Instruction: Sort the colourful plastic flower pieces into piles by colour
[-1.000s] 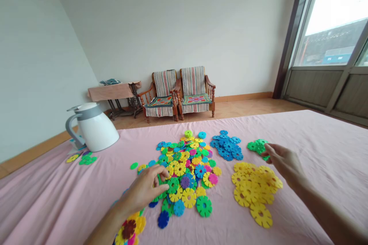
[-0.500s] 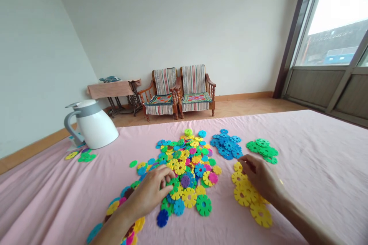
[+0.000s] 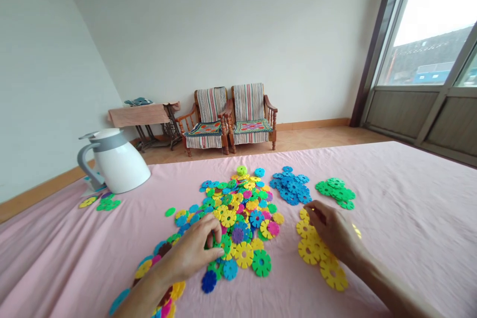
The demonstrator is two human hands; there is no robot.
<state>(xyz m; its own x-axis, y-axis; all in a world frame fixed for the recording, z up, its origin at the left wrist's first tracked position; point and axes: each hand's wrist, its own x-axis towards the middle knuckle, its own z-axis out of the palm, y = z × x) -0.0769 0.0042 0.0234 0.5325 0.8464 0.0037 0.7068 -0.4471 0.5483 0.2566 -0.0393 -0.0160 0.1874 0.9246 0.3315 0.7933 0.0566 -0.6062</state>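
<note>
A mixed heap of coloured snowflake discs (image 3: 238, 208) lies on the pink cloth (image 3: 391, 218). My left hand (image 3: 194, 251) rests on the heap's near edge, fingers curled and pinching at a green disc (image 3: 224, 242). My right hand (image 3: 333, 233) lies over the yellow pile (image 3: 316, 253), fingers bent down onto the discs; whether they hold one is hidden. Beyond it sit a blue pile (image 3: 291, 187) and a green pile (image 3: 336, 193).
A white jug (image 3: 115, 161) stands at the far left with a few green and yellow discs (image 3: 100, 203) beside it. More mixed discs (image 3: 160, 278) trail under my left forearm. Two striped chairs (image 3: 229, 119) and a small table (image 3: 143, 115) stand by the far wall.
My right hand has drawn back from the green pile and come down on the yellow pile. The left hand has stayed at the heap's near edge. The view has shifted slightly.
</note>
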